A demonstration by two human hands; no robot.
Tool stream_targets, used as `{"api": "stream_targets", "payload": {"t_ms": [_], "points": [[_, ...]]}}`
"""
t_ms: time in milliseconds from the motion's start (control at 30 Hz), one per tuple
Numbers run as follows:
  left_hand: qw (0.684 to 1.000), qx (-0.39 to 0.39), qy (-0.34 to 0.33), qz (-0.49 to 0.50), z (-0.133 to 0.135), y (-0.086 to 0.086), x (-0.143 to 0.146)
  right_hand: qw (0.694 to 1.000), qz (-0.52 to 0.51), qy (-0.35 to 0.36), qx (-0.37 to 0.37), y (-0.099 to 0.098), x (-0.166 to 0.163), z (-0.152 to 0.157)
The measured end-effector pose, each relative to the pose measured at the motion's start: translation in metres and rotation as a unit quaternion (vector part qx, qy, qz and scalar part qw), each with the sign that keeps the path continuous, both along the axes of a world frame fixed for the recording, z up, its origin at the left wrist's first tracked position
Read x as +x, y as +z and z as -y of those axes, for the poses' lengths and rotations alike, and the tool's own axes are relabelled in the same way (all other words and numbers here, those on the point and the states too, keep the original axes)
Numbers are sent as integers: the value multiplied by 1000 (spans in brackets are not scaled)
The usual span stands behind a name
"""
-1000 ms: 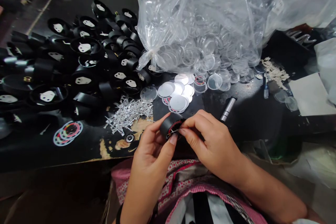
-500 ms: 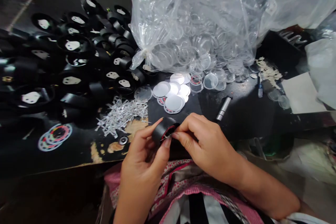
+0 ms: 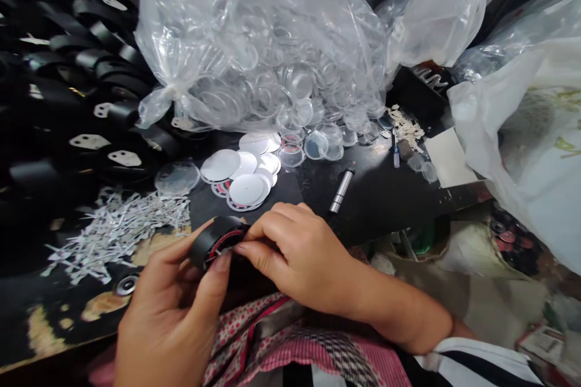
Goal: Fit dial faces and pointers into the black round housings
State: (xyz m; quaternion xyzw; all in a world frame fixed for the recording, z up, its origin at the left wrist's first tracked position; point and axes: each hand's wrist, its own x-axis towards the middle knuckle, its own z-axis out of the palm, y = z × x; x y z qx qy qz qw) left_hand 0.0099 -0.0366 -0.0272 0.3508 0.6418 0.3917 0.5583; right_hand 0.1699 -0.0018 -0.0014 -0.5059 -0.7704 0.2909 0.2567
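Observation:
My left hand point(image 3: 175, 308) is wrapped round a black round gauge housing point(image 3: 204, 245), tilted so that its red-and-black dial faces right. A thin pale pointer point(image 3: 221, 251) shows on the dial by my left thumb tip. At the dial's edge, my right hand point(image 3: 299, 254) has thumb and forefinger pinched together; whatever lies between them is hidden. Behind the hands, white discs and printed dials point(image 3: 247, 188) lie in an overlapping stack. A heap of thin silvery pointers point(image 3: 122, 227) is spread on the bench to the left.
A large clear bag of transparent round covers point(image 3: 272, 42) fills the back. Several black housings point(image 3: 91, 66) crowd the left. To the right lie a metal cylindrical tool point(image 3: 342, 190), a small blue-handled screwdriver point(image 3: 396, 154), small cream-coloured parts point(image 3: 406, 126) and white card point(image 3: 449, 158).
The camera view has swung right, so the bench things appear further left. Both hands keep the housing between them, with its dial turned slightly more into view.

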Motion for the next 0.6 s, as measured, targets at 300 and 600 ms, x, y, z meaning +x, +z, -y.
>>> {"api": "stream_targets", "payload": {"t_ms": [300, 600], "points": [[987, -5, 58, 153, -17, -1, 9, 948, 302, -32, 97, -10, 114, -6], [958, -74, 64, 271, -18, -2, 13, 958, 267, 51, 86, -12, 122, -27]]}}
